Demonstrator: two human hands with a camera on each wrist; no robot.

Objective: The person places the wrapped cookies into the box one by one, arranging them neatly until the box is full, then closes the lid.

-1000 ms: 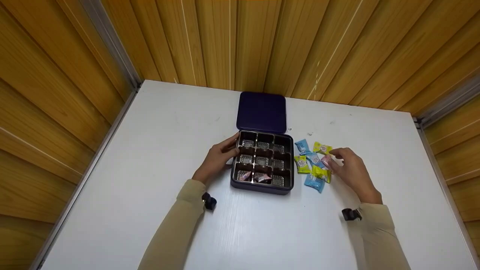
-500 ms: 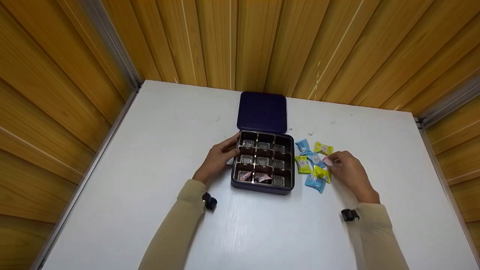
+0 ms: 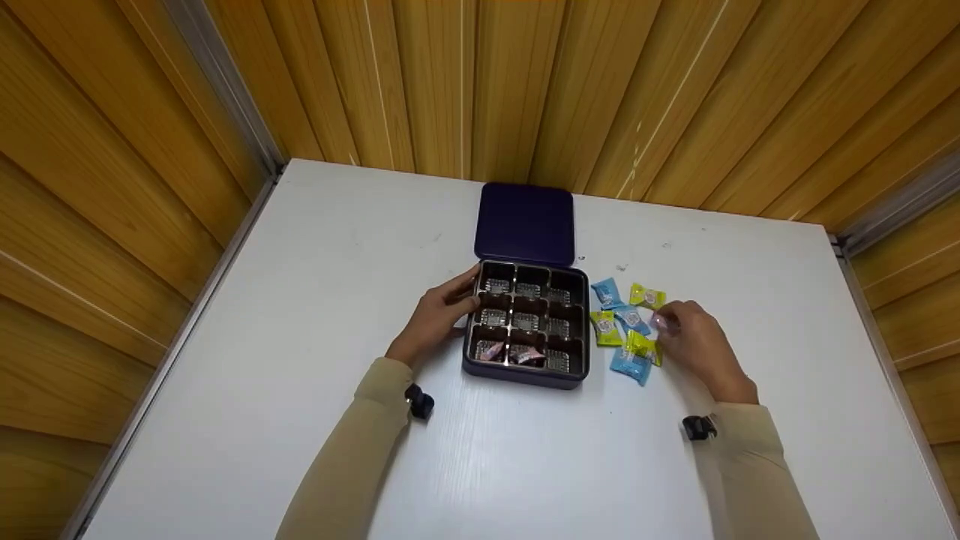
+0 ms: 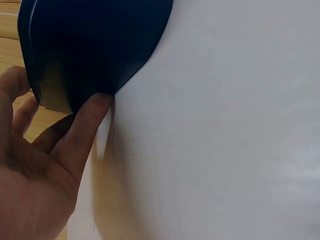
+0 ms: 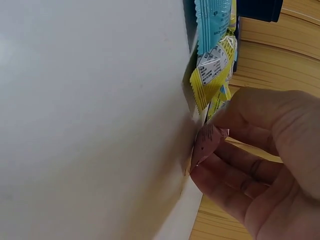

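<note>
White table [image 3: 495,465]: dark compartmented box [image 3: 523,377], dark lid [image 3: 524,223] just behind, blue packets [image 3: 630,367] and yellow packets [image 3: 606,330] beside box.

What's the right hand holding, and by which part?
The right hand pinches a pink, pillow-shaped wrapped candy, apparently by its opposite ends.

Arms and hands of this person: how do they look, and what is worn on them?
The left sleeve and right sleeve are long, plain and khaki. Each ends near a small black device. The left hand and right hand are bare.
</note>
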